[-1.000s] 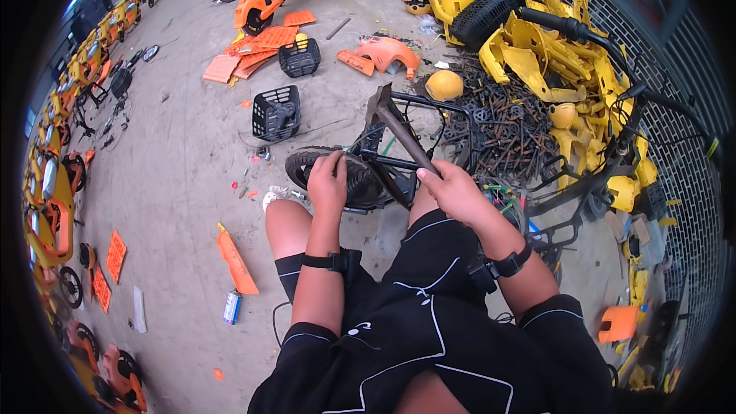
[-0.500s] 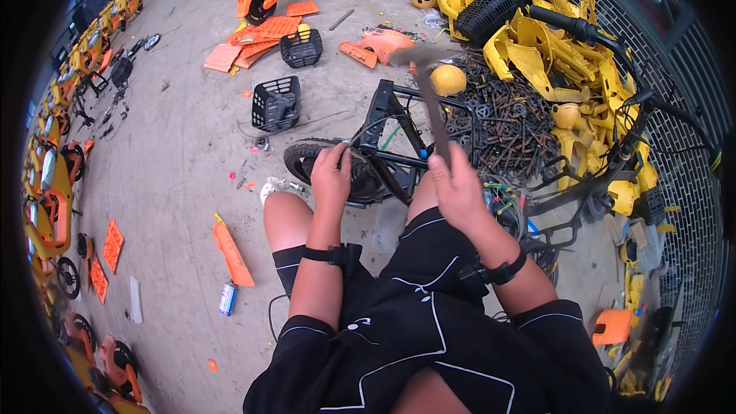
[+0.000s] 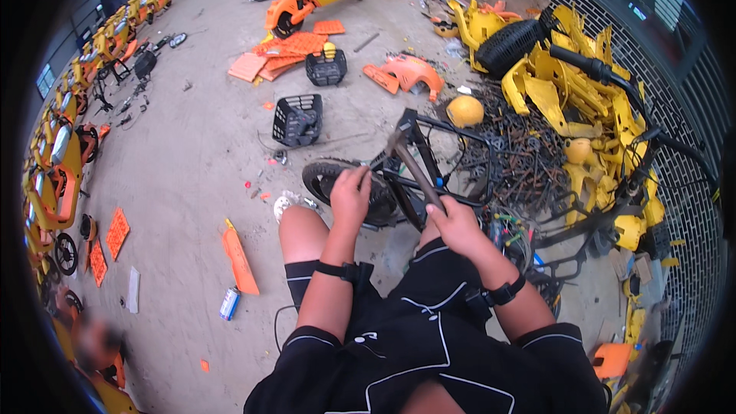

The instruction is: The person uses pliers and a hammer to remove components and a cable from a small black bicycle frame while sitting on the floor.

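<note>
My right hand (image 3: 458, 227) is wrapped round the handle of a hammer (image 3: 418, 174). The hammer's head is down at the near-left bar of a black scooter frame (image 3: 409, 124), which stands before my knees. Beside the frame's left side, my left hand (image 3: 350, 198) is closed in a pinch. A thin dark piece seems to run from its fingertips toward the hammer head, but its kind cannot be made out. A black-tyred wheel (image 3: 318, 178) lies under the frame, partly hidden by my left hand.
Rusty metal parts (image 3: 521, 153) and yellow body panels (image 3: 548, 100) are heaped at the right. Black baskets (image 3: 297, 120) and orange panels (image 3: 287, 50) lie ahead. A spray can (image 3: 229, 303) and an orange strip (image 3: 241, 259) rest left of my leg. Scooters line the far left.
The raised hammer has come down onto the frame with my right hand. My left hand stays by the frame, and the whole view has shifted slightly.
</note>
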`<state>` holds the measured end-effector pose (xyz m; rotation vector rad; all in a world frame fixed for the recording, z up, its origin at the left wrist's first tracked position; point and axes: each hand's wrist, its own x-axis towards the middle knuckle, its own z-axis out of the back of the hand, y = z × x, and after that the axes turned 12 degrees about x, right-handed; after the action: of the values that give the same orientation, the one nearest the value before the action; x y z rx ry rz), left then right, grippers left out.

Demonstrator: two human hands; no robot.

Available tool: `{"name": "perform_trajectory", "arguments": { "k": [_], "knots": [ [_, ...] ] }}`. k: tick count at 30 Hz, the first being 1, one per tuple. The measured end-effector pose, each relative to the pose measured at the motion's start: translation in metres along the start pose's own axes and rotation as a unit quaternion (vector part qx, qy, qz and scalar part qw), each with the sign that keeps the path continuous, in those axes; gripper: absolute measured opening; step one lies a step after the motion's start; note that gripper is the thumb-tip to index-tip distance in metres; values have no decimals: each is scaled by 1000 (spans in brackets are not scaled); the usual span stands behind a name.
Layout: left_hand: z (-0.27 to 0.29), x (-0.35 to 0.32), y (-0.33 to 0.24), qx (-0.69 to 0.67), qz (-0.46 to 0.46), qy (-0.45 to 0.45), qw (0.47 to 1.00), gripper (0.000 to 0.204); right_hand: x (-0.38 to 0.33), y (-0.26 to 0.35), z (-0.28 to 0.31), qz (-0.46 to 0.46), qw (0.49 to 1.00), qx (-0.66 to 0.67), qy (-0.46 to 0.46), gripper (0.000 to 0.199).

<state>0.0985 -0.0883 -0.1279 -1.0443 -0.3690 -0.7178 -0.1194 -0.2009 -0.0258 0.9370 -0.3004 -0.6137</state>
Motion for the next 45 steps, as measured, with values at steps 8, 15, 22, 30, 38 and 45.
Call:
{"name": "perform_trajectory", "arguments": {
  "k": [8,15,22,30,38,45],
  "knots": [
    [6,3,2,-24,41,28,998,17,-3,-3,-14,-37,999,34,5,37],
    [9,0,24,-60,98,29,993,18,-2,-8,-14,-49,997,51,1,39],
    [5,2,27,-91,117,44,988,19,-1,26,1,-95,974,203,-22,33],
    [-1,2,16,-83,107,36,990,17,-7,98,51,123,939,299,-119,24],
    [0,6,3,-91,106,39,989,15,4,-7,7,33,997,-54,-45,37],
    [2,1,6,-83,112,59,988,16,-6,69,50,-99,943,318,-12,23]
  ]
}}
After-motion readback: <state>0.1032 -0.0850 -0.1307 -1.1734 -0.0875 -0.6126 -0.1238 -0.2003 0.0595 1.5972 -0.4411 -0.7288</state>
